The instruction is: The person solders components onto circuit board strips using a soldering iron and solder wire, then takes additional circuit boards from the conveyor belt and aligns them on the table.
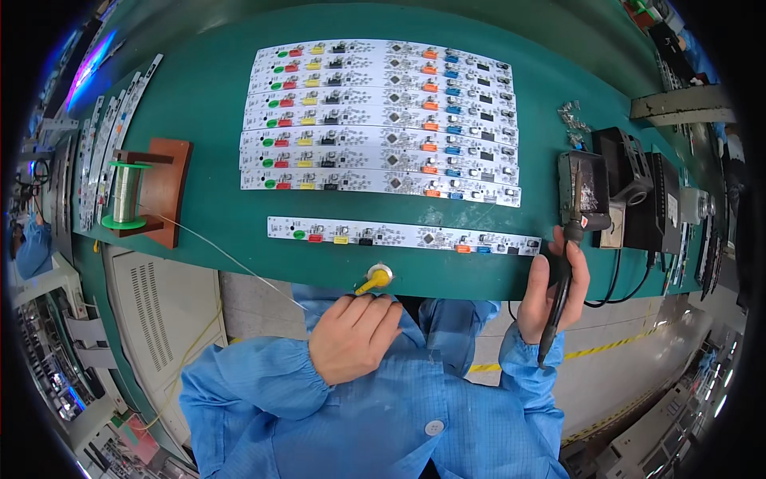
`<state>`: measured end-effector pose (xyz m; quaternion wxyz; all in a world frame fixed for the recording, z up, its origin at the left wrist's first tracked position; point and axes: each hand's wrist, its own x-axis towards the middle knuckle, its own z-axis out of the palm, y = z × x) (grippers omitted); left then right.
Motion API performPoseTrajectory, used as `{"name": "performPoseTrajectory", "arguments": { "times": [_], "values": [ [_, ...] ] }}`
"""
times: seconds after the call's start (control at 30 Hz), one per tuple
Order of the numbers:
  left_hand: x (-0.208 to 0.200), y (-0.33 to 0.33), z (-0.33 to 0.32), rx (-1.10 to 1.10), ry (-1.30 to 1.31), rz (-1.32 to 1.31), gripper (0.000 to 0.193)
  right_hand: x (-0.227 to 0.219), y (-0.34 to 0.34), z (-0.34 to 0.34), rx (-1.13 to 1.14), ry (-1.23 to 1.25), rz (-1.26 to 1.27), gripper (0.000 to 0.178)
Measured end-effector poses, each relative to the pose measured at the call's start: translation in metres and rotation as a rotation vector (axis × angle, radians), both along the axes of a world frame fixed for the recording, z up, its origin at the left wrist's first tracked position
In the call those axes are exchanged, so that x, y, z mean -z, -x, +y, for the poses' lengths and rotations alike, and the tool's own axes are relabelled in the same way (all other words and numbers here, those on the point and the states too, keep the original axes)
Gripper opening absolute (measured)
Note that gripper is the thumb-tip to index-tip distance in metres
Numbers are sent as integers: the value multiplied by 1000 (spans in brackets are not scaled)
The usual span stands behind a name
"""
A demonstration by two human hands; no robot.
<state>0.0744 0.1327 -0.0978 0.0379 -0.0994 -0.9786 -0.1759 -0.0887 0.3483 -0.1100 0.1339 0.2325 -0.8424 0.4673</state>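
Observation:
My right hand [554,289] is closed round the black handle of a soldering iron [561,295]. The iron's far end reaches the black iron stand [583,191] at the right. My left hand [356,334] rests by the table's front edge, back upward, fingers bent and pressed together; what lies under them is hidden. Just beyond its fingertips, a yellow plug [372,283] sits in a round metal socket. A thin solder wire [231,259] runs from a green-rimmed spool [125,195] toward my left hand. One long white circuit board [407,237] lies between my hands and the stacked boards.
Several white circuit boards [367,116] with coloured connectors lie in overlapping rows on the green table [211,96]. The spool's brown wooden holder [169,191] stands at left, near more boards [120,136]. Small metal parts [573,116] and black boxes [661,199] occupy the right side.

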Motion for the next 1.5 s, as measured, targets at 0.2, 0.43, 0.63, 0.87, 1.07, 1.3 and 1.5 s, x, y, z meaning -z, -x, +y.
{"name": "performPoseTrajectory", "arguments": {
  "times": [0.2, 0.43, 0.63, 0.87, 1.07, 1.3, 1.5],
  "values": [
    [8, 8, 10, -137, -137, 35, 35, 2, 4, -7, -13, 97, 42, 42],
    [10, -3, 15, -245, -85, 20, 27, 4, -5, -3, 33, 93, -83, 41],
    [24, -2, 16, -158, -140, 296, 25, 13, -1, 14, 45, 131, -55, 38],
    [23, -22, 9, -172, -379, 399, 20, -14, -4, -21, -1, 182, 183, 36],
    [34, -18, 10, -172, -306, 334, 29, -3, -2, -13, 32, 217, 141, 35],
    [19, -28, 14, -22, -570, 283, 19, -11, -19, -8, -77, 247, -167, 45],
    [-24, 9, 28, -57, -892, 336, 16, -9, -72, -22, -394, 548, -301, 47]
  ]
}}
